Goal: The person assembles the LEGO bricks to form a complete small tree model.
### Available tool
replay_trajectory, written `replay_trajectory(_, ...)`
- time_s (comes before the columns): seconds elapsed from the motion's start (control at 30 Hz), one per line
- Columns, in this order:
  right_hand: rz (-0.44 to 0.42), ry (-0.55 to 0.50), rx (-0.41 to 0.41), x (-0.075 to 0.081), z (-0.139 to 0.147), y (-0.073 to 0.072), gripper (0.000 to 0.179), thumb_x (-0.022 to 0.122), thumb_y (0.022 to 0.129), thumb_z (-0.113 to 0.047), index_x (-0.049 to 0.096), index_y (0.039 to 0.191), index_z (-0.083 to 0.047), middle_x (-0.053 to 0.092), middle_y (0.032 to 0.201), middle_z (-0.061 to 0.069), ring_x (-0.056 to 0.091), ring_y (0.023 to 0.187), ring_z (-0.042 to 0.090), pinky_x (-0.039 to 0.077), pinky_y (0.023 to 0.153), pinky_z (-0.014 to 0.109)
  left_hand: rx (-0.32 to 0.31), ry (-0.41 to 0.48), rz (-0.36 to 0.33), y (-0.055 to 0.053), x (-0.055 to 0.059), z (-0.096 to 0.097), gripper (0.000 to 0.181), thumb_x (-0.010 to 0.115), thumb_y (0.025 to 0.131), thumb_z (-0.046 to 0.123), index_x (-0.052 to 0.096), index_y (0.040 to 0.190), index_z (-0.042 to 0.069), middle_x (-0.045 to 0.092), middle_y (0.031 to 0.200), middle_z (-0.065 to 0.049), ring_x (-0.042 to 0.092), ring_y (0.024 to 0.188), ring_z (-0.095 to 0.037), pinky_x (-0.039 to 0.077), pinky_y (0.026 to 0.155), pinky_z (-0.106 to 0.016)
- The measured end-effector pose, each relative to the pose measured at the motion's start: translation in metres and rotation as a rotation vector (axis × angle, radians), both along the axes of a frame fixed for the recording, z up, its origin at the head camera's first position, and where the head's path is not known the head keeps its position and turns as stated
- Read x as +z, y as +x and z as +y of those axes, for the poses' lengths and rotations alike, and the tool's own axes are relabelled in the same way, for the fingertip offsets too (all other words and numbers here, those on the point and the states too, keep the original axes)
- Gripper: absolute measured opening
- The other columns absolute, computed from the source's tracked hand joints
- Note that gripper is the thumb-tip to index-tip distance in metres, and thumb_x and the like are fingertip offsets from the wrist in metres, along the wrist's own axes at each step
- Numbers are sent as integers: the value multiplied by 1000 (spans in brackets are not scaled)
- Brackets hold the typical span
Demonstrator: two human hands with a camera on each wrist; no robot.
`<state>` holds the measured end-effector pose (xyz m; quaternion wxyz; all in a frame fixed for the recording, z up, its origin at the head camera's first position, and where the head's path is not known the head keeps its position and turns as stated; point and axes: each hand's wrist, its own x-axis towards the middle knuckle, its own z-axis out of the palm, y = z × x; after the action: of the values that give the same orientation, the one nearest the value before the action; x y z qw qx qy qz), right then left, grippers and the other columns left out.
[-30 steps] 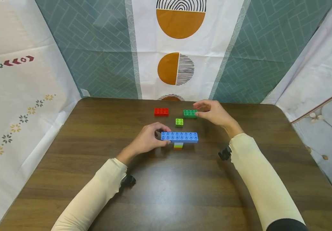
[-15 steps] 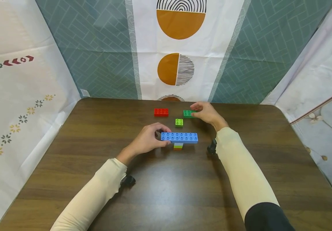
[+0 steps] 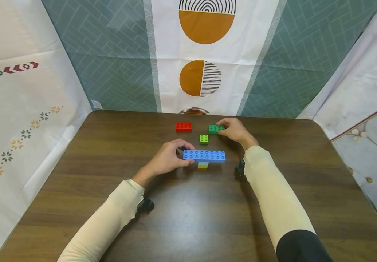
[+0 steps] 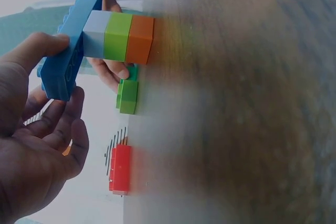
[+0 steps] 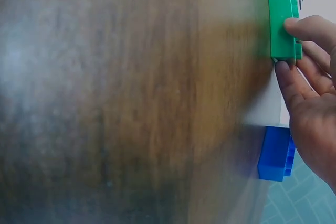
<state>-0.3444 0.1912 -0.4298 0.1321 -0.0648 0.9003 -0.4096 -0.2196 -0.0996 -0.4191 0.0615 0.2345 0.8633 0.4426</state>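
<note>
Bar (image 3: 204,155) is held by left hand (image 3: 166,157). With room between, right hand (image 3: 236,131) pinches green brick (image 3: 213,129) near far table edge (image 3: 136,114).

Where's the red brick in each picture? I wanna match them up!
Head: the red brick is almost dead centre.
Left wrist: low down, left of the middle.
Right wrist: not in it.
Shared landmark: the right hand, in all three, partly hidden in the left wrist view.

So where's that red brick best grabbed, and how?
Probably mid-length on its two long sides, coming from above: the red building brick lies flat, studs up, narrower front to back than across, apart from the lime brick.
</note>
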Motion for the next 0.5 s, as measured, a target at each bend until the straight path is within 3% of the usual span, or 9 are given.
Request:
replay_trajectory(0.17, 18, 5, 2, 1, 2, 2, 39, 69, 97, -12, 64, 135, -6, 59, 142, 19, 54, 125, 33, 49, 106, 49, 1, -8, 0, 1, 0, 1, 35, 84, 86, 22, 71, 118, 15, 68, 116, -1, 59, 102, -21, 55, 86, -34)
replay_trajectory(0.5, 99, -1, 45, 9, 10, 10, 37, 72, 96, -15, 67, 131, -7, 65, 130, 17, 60, 115, 32, 52, 90, 40, -1, -10, 0, 0, -1, 0, 35, 84, 86, 22, 71, 118, 16, 67, 116, -1, 59, 103, -21, 54, 85, -33)
